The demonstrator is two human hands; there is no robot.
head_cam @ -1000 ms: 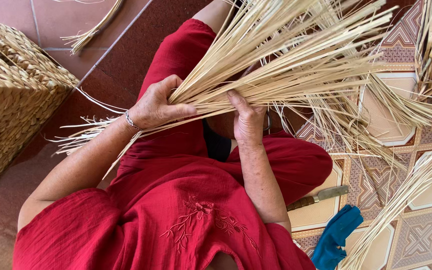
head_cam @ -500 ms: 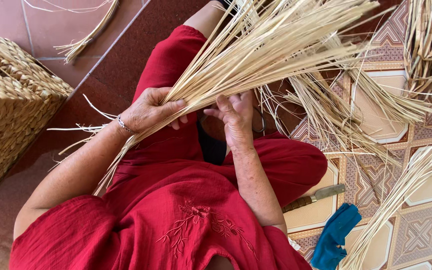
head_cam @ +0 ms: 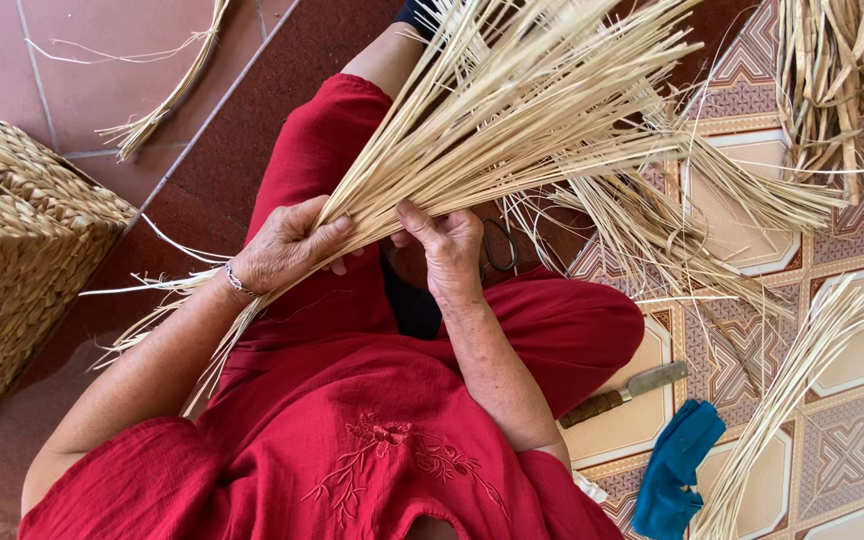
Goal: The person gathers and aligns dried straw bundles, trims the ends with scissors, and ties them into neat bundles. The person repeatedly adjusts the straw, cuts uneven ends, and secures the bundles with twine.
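Tiled floor (head_cam: pixel 857 340); straw bundle (head_cam: pixel 512 130) points up-right.

No pkgs, labels, signs or screens anywhere in view

place: a home craft spot on the floor, used for weaving by hand
floor: plain terracotta tiles (head_cam: pixel 102 60) on one side, patterned decorative tiles (head_cam: pixel 852 440) on the other, as in a house or porch
material: bundles of pale dried straw (head_cam: pixel 552 110) and loose strips (head_cam: pixel 792 390) lie spread about
product: a woven basket (head_cam: pixel 22 260) stands at the side
tools: a knife with a wooden handle (head_cam: pixel 622 392), scissors (head_cam: pixel 497 245) and a blue cloth (head_cam: pixel 677 465) lie on the tiles
seating: the person sits on the floor itself
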